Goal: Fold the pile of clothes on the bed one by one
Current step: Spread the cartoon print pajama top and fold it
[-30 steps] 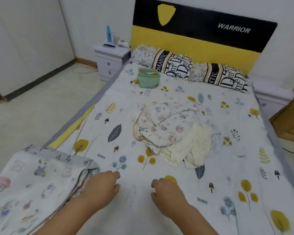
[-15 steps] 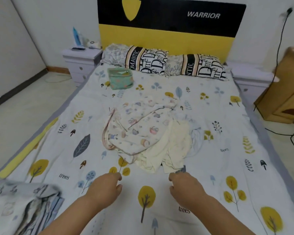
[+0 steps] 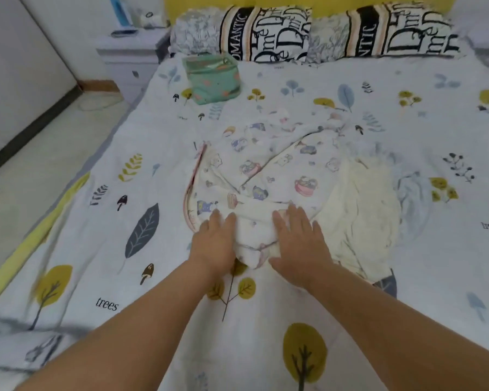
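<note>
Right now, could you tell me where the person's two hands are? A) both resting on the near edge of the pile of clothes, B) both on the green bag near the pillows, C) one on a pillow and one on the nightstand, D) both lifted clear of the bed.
A: the left hand and right hand lie with straight fingers on the near edge of the pile of clothes, far from the green bag.

Soft matt crumpled cloth pile of clothes on smooth printed cotton-like bedsheet.

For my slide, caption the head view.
Both hands, left and right, reach the cartoon-print garment atop the clothes pile on the bed.
</note>
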A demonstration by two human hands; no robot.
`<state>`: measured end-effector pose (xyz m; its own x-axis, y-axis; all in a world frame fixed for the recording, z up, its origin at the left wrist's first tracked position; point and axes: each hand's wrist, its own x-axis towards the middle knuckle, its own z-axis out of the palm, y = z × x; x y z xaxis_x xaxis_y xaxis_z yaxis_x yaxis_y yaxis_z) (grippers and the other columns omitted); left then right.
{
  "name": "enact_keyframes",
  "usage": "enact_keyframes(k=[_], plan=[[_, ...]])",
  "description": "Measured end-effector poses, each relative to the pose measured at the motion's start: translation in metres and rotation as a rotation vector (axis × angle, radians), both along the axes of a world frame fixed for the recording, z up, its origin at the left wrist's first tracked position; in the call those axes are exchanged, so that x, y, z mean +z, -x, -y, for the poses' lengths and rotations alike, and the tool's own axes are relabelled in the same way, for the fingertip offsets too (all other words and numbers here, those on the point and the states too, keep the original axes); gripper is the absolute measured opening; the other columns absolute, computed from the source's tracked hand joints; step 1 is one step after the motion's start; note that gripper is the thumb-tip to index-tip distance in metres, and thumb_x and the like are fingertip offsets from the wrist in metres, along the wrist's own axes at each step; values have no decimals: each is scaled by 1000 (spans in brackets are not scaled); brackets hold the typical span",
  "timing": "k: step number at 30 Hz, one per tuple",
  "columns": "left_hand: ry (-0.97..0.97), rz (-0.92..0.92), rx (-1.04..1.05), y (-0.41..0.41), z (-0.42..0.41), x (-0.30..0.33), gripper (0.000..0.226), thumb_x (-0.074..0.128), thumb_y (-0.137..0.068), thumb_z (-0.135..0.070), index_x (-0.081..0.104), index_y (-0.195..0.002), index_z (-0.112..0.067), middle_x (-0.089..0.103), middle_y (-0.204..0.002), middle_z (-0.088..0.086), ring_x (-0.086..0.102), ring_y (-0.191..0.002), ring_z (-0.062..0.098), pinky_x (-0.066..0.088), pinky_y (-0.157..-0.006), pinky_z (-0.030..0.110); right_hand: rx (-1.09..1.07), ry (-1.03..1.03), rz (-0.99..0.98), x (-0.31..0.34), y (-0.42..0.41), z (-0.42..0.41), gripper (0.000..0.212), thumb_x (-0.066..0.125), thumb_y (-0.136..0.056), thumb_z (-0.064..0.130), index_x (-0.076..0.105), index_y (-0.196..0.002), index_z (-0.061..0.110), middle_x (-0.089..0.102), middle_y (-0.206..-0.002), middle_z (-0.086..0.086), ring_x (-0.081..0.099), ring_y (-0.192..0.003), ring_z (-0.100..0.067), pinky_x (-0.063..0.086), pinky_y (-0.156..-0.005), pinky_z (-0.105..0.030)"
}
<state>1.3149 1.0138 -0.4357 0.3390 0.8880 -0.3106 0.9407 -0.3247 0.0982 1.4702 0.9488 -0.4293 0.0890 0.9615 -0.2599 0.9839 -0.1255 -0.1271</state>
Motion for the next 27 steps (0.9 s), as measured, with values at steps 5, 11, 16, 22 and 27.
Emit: enact_keyframes(k=[5, 11, 16, 22, 27], plan=[[-38, -34, -76, 6, -38, -43, 70, 44, -91, -15, 7, -149, -32, -1, -155, 18, 6, -141, 39, 19, -114, 46, 4, -67, 46, -39, 16, -47, 107, 53, -79, 65, -21, -146, 27, -29, -152, -11, -21, -140, -37, -3, -111, -58], [-103, 266, -117, 9, -39, -38, 33, 28, -85, -22, 57, -92, -8, 60, -94, 13, 55, -89, 29, 37, -68, 31, 71, -237, 36, -50, 16, -56, 41, 72, -69, 5, 59, -107, 10, 59, -103, -21, 58, -90, -41, 50, -67, -49], [-15, 388, -93, 20, -11, 5, 24, 31, -96, -27, 46, -84, -12, 59, -79, 8, 46, -68, 20, 24, -51, 28, 123, -110, -145, -14, 11, -21, 25, 40, -94, 11, 41, -118, 16, 60, -105, -7, 59, -97, -29, 44, -78, -34], [105, 692, 27, 19, 19, 92, 31, 57, -89, -32, 45, -62, -28, 50, -54, -8, 49, -58, -1, 35, -56, 16, -87, -419, -501, 106, 2, 21, 16, 28, -84, 19, 44, -86, 22, 47, -67, 1, 45, -64, -18, 30, -54, -27], [204, 779, 38, 24, 45, 183, 25, 71, -71, -43, 61, -59, -23, 51, -50, -10, 45, -50, 2, 33, -52, 18, -195, -655, -677, 235, -9, 43, 21, 35, -83, 16, 36, -65, 27, 36, -53, 5, 32, -48, -9, 23, -49, -28]])
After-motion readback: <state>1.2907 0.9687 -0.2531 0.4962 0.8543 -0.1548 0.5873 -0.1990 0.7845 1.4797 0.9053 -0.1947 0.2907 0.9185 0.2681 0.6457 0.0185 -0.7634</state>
